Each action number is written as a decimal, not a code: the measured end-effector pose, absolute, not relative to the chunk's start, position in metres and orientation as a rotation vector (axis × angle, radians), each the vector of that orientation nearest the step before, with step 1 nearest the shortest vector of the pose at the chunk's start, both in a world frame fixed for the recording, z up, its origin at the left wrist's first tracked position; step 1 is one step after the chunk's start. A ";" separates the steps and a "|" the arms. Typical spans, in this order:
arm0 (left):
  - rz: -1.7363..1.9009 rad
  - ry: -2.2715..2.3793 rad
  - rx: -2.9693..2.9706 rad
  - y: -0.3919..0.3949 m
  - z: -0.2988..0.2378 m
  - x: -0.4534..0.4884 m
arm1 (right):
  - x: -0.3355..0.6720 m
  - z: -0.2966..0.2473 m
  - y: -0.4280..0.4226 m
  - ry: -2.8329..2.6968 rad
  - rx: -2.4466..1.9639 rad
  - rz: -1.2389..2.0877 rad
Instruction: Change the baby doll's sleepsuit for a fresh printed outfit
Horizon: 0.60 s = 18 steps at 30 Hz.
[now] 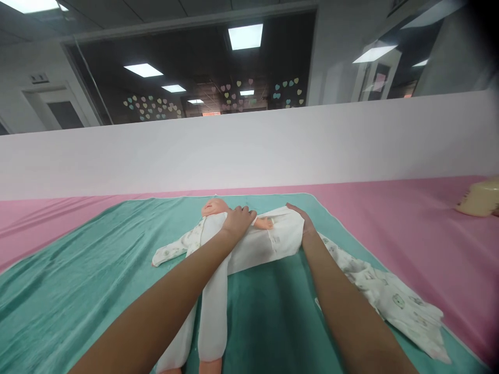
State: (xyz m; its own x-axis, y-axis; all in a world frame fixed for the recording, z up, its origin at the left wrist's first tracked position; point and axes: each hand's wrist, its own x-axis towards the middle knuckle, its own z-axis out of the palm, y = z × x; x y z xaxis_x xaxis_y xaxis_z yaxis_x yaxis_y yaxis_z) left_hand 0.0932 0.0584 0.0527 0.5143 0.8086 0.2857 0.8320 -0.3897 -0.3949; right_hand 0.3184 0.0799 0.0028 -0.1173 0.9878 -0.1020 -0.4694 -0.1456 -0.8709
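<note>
A baby doll (212,208) lies on its back on a teal blanket (78,270), dressed in a white sleepsuit (214,291). My left hand (238,219) rests on the doll's chest and shoulder, fingers curled over the fabric. My right hand (301,217) lies flat on the sleepsuit's unfolded right side (273,241), fingers stretched out over the cloth beside the doll's bare arm (265,224).
A second white printed garment (390,298) lies crumpled on the blanket's right edge. The blanket sits on a pink surface (409,218) backed by a white partition (249,145). A cream-coloured object (481,198) stands at the far right.
</note>
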 end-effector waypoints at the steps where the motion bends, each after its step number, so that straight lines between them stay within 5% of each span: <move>1: -0.076 -1.365 -2.259 0.059 0.052 0.095 | 0.319 0.004 0.079 -0.861 -0.881 1.534; 10: -0.159 -1.507 -2.263 0.071 0.020 0.123 | 0.296 0.041 0.070 -1.174 -0.778 1.201; 18: -0.350 -1.524 -2.440 0.078 0.010 0.113 | 0.230 0.065 0.059 -1.285 -0.665 1.519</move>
State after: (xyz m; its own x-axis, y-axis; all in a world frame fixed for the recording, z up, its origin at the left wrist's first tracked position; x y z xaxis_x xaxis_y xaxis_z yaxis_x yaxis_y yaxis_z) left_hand 0.1126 0.0783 0.0103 0.4265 0.8431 0.3275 0.9015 -0.4258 -0.0780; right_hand 0.2301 0.0586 0.0650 -0.3516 0.9178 0.1843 -0.3340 0.0609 -0.9406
